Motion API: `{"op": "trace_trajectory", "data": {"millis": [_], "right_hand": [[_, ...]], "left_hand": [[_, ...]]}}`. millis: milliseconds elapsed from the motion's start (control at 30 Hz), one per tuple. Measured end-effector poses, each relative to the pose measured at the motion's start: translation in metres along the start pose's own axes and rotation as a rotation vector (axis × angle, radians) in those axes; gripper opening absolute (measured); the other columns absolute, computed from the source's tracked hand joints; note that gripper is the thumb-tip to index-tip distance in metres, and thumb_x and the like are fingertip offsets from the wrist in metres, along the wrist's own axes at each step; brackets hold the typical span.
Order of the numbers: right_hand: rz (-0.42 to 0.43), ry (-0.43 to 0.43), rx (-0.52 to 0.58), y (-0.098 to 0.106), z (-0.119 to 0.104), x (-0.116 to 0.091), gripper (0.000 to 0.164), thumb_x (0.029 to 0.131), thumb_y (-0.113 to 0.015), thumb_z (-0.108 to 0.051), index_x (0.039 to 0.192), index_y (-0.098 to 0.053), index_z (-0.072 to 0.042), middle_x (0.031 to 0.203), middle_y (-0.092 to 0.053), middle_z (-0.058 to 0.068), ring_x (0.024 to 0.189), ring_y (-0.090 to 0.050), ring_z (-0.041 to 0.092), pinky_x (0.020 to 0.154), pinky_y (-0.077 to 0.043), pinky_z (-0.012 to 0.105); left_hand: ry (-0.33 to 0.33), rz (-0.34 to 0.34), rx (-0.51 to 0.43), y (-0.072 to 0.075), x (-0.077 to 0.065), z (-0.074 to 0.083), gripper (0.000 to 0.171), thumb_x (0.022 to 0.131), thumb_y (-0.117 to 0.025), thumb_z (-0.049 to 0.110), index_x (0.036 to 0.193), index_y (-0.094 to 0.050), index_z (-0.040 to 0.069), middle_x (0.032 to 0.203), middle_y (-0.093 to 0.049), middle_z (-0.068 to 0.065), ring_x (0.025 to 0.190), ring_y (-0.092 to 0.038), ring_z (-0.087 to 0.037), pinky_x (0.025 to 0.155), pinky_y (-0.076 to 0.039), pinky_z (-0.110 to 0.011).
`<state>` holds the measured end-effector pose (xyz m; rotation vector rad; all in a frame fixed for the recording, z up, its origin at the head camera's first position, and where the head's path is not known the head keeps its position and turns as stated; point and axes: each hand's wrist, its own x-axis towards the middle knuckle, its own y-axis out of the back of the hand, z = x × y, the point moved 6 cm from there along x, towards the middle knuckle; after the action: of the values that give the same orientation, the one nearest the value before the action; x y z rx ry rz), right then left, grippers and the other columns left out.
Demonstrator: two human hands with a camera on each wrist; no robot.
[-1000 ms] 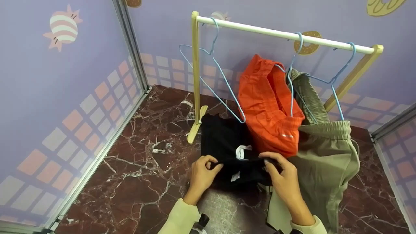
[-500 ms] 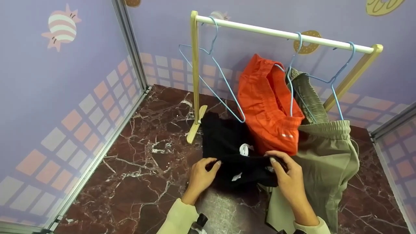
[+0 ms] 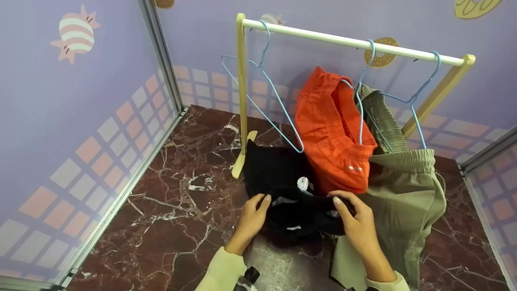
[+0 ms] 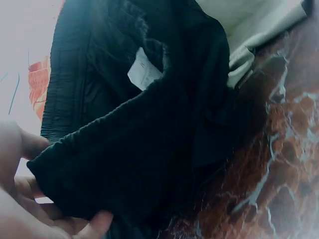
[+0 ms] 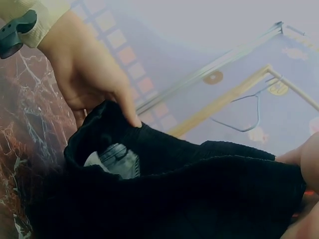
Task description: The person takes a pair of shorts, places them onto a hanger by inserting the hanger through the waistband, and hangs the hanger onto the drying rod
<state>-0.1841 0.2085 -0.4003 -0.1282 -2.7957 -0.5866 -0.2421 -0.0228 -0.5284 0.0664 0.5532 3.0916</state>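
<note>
Black elastic-waist pants (image 3: 274, 165) lie bunched on the floor, their waistband raised towards me between both hands. My left hand (image 3: 251, 218) pinches the left end of the waistband between thumb and fingers. At the other end, my right hand (image 3: 357, 222) grips the band, thumb on the near side. A white label (image 4: 144, 69) shows inside the waist opening in the left wrist view. Another white piece (image 3: 303, 184), perhaps a tag or cord, sits at the far side of the band. The legs' lower part is bunched and hard to make out.
Behind the pants stands a small rack with a white rail (image 3: 323, 37). A bare blue hanger (image 3: 300, 150) hangs at its left. Orange shorts (image 3: 323, 133) and khaki pants (image 3: 404, 202) hang to the right, close to my right hand. Patterned walls enclose the marble floor (image 3: 181, 226).
My right hand has shifted slightly right, and the waistband between the hands has spread apart, showing its inside. The far part of the black pants lies flatter. The hanging clothes look unchanged.
</note>
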Motion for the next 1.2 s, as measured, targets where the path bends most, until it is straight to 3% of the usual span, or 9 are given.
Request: {"op": "trace_trajectory", "data": {"millis": [167,433,633,700,867,1000,1200], "right_hand": [[0.004,-0.003,-0.048,-0.001,0.008,-0.002,0.019,0.092,-0.052,-0.011,0.105,-0.063,-0.002,0.102,-0.065,0.011,0.093,-0.057,0.008,0.08,-0.041,0.013],[0.022,-0.037,-0.056,-0.003,0.043,-0.002,0.017,0.092,-0.053,-0.021,0.104,-0.065,-0.017,0.104,-0.065,-0.002,0.097,-0.056,0.004,0.083,-0.039,0.013],[0.021,-0.088,-0.071,-0.003,0.052,-0.003,0.018,0.093,-0.053,-0.024,0.104,-0.065,-0.018,0.105,-0.065,-0.003,0.099,-0.055,0.006,0.083,-0.038,0.013],[0.011,-0.107,-0.08,-0.004,0.055,-0.004,0.019,0.093,-0.052,-0.025,0.105,-0.065,-0.018,0.106,-0.064,-0.002,0.099,-0.054,0.005,0.083,-0.038,0.012],[-0.013,-0.156,-0.115,-0.006,0.06,-0.005,0.021,0.094,-0.049,-0.024,0.108,-0.064,-0.017,0.11,-0.064,0.0,0.103,-0.054,0.007,0.085,-0.037,0.011],[-0.039,-0.171,-0.166,-0.009,0.065,-0.005,0.023,0.095,-0.048,-0.021,0.11,-0.063,-0.014,0.112,-0.064,0.002,0.107,-0.055,0.011,0.088,-0.039,0.016],[-0.074,-0.16,-0.187,-0.015,0.074,-0.004,0.021,0.094,-0.049,-0.012,0.108,-0.064,-0.01,0.107,-0.066,0.004,0.101,-0.057,0.013,0.085,-0.043,0.02]], "left_hand": [[-0.006,-0.008,-0.083,0.001,-0.001,0.003,0.039,0.096,-0.043,0.038,0.112,-0.062,0.008,0.114,-0.063,-0.008,0.112,-0.056,-0.023,0.096,-0.041,-0.041],[-0.013,-0.003,-0.158,-0.001,-0.002,0.007,0.041,0.097,-0.041,0.037,0.118,-0.059,0.008,0.123,-0.059,-0.009,0.12,-0.051,-0.021,0.101,-0.038,-0.039],[-0.029,0.058,-0.152,0.003,-0.002,0.012,0.034,0.096,-0.044,0.035,0.101,-0.066,0.009,0.108,-0.065,-0.006,0.107,-0.057,-0.017,0.096,-0.042,-0.037],[-0.045,0.078,-0.141,0.004,-0.002,0.016,0.033,0.095,-0.045,0.033,0.089,-0.065,0.008,0.094,-0.065,-0.005,0.095,-0.058,-0.014,0.089,-0.044,-0.034],[-0.093,0.105,-0.108,0.007,-0.004,0.028,0.035,0.095,-0.046,0.03,0.067,-0.049,0.01,0.066,-0.042,0.002,0.067,-0.043,-0.011,0.069,-0.039,-0.025],[-0.139,0.118,-0.077,0.008,-0.007,0.035,0.036,0.095,-0.047,0.029,0.063,-0.042,0.015,0.062,-0.031,0.006,0.061,-0.036,-0.009,0.062,-0.035,-0.023],[-0.194,0.126,-0.071,0.008,-0.01,0.044,0.035,0.095,-0.048,0.029,0.064,-0.047,0.013,0.062,-0.038,0.006,0.062,-0.04,-0.009,0.064,-0.038,-0.023]]}}
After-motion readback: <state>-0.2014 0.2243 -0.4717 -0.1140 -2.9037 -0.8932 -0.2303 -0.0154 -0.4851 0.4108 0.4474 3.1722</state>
